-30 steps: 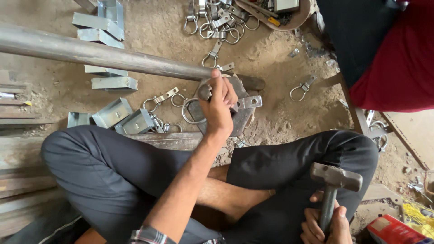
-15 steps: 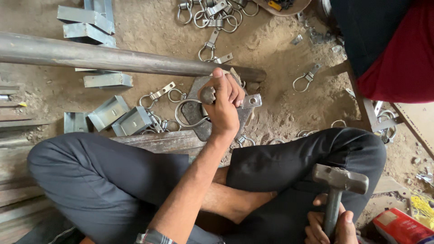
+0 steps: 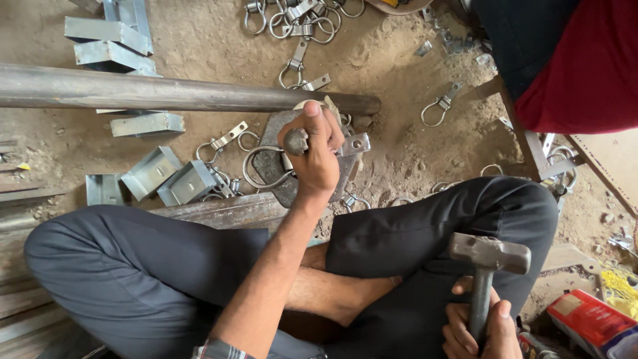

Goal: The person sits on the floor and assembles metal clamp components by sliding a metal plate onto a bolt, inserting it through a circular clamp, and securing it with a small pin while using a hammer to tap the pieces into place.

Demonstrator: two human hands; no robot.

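The left hand [image 3: 314, 151] reaches forward, arm stretched out over the crossed legs, fingers curled tight round a short metal punch [image 3: 296, 141] held on a ring clamp [image 3: 266, 167]; that clamp lies on a flat metal block [image 3: 282, 176] on the dirt floor, just this side of a long steel pipe [image 3: 173, 93]; the right hand [image 3: 480, 327] sits low by the right knee, closed round the handle of a hammer [image 3: 488, 256], head raised and level; to the right of that hand lies a red and white carton [image 3: 588, 322], beside yellow wrapping; left of the left hand lie folded grey brackets [image 3: 169, 178]; beyond it, loose ring clamps [image 3: 302, 20] in a heap.
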